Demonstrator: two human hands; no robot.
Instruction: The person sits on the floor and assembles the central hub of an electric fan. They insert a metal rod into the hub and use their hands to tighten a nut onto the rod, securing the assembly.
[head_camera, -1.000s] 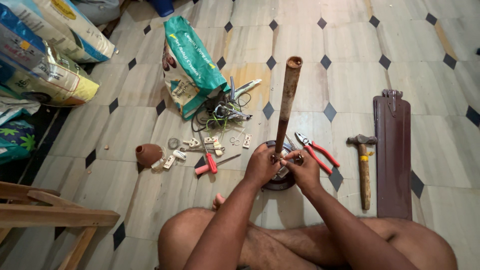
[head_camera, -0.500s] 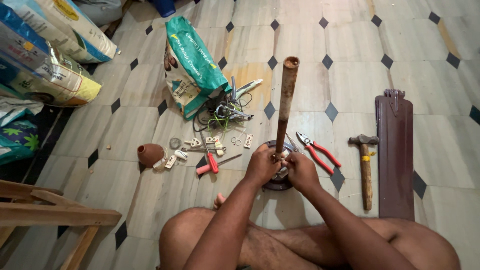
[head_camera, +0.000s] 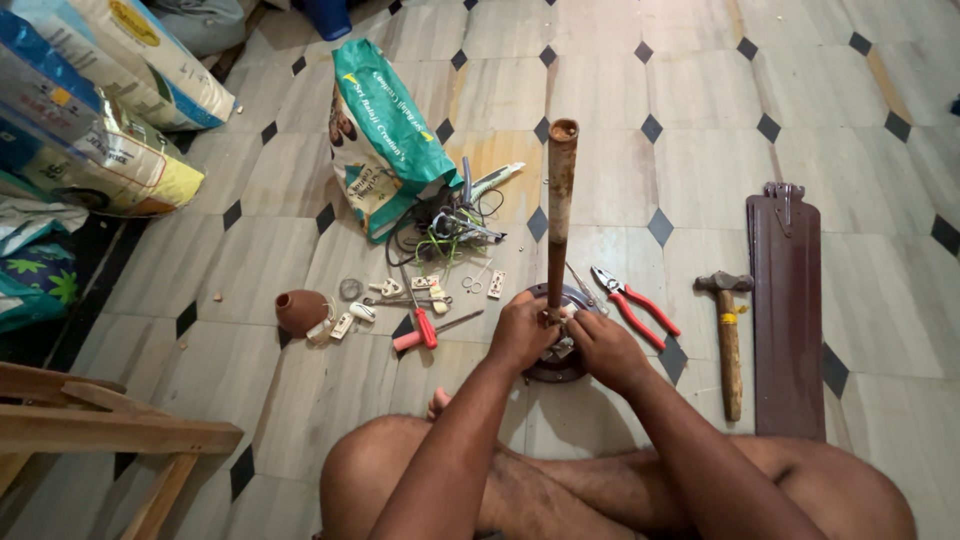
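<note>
Gripping the foot of the rusty upright metal pipe (head_camera: 559, 205), the left hand (head_camera: 520, 332) and right hand (head_camera: 603, 350) curl tightly where it enters the dark round fan motor (head_camera: 556, 366); I judge the joint unfinished. Red-handled pliers (head_camera: 634, 303) lie just beyond the right fingers, a wooden-handled hammer (head_camera: 727, 337) and brown fan blade (head_camera: 787, 310) farther out, nothing blocking.

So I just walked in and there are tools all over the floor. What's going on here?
A person sits cross-legged on the tiled floor, left hand and right hand both at the base of an upright rusty metal pipe that rises from a round dark motor housing. Red-handled pliers, a wooden-handled hammer and a long brown fan blade lie to the right.
</note>
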